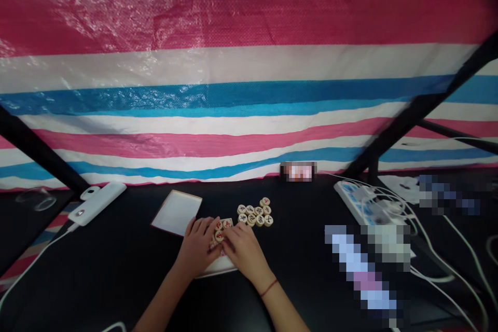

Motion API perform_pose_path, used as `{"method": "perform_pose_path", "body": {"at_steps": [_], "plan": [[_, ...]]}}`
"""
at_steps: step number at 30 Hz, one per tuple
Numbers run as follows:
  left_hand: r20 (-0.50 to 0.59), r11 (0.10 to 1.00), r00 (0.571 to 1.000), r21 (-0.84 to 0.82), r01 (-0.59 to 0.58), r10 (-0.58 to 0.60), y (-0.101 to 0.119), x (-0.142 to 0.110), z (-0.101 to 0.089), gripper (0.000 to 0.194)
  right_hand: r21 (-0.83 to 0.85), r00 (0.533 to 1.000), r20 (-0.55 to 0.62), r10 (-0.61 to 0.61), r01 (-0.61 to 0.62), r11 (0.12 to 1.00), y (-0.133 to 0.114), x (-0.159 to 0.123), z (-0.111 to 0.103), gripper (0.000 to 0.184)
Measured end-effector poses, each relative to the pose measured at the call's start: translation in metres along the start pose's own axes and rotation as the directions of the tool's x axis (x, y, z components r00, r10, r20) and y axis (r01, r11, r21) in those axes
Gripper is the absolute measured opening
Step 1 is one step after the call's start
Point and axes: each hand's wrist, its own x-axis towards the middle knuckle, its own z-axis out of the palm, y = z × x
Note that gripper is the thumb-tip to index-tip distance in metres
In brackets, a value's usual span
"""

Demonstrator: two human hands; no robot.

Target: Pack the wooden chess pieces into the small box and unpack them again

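Several round, cream Chinese chess pieces with red characters lie in a group between my two hands, over an open white box. My left hand curves around the left side of the group, its fingers bent against the pieces. From the right, my right hand closes its fingertips on them; a thin red cord circles that wrist. My fingers partly hide the pieces and the box. Just beyond my right hand, a cluster of chess pieces, mostly with dark characters, sits on the black table.
An upturned box lid rests behind my left hand. Farther left lies a white device with a cable. On the right, a power strip trails several white cables. Striped plastic sheeting hangs behind the table between black poles.
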Motion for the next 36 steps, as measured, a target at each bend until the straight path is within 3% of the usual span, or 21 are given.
{"method": "perform_pose_path", "body": {"at_steps": [6,11,14,17,18,21,24,29,36], "plan": [[0.03,1.0,0.999,0.018,-0.021,0.02,-0.001,0.001,-0.001,0.049,0.045,0.998,-0.054,-0.015,0.018,0.999,-0.002,0.0,-0.002,0.011],[0.025,0.999,1.0,0.047,-0.015,0.014,-0.003,0.004,0.002,0.053,0.183,0.96,-0.278,0.035,0.017,0.983,0.012,0.003,-0.018,0.011],[0.0,0.996,0.999,0.075,-0.038,0.038,-0.001,0.006,0.006,0.061,0.225,0.908,-0.373,0.193,-0.113,0.968,0.039,0.006,-0.035,0.016],[-0.002,0.995,0.998,0.088,-0.055,0.055,0.004,0.008,0.009,0.061,0.224,0.792,-0.424,0.44,-0.38,0.898,0.077,0.012,-0.052,0.022],[0.003,0.995,0.999,0.091,-0.048,0.048,0.006,0.009,0.009,0.058,0.188,0.759,-0.408,0.507,-0.473,0.861,0.088,0.015,-0.057,0.024],[0.034,0.995,0.999,0.095,-0.017,0.014,0.01,0.011,0.007,0.052,0.03,0.775,-0.252,0.58,-0.592,0.805,0.111,0.026,-0.063,0.029],[0.078,0.995,0.997,0.097,0.003,-0.011,0.011,0.012,0.003,0.048,-0.03,0.796,-0.147,0.587,-0.597,0.802,0.117,0.04,-0.06,0.031],[0.103,0.991,0.995,0.13,0.0,-0.013,0.011,0.011,0.0,0.047,-0.115,0.791,-0.032,0.611,-0.61,0.784,0.117,0.06,-0.049,0.035],[0.133,0.986,0.991,0.169,-0.008,-0.015,0.01,0.009,0.003,0.052,-0.099,0.798,-0.006,0.603,-0.601,0.793,0.115,0.074,-0.055,0.015]]}}
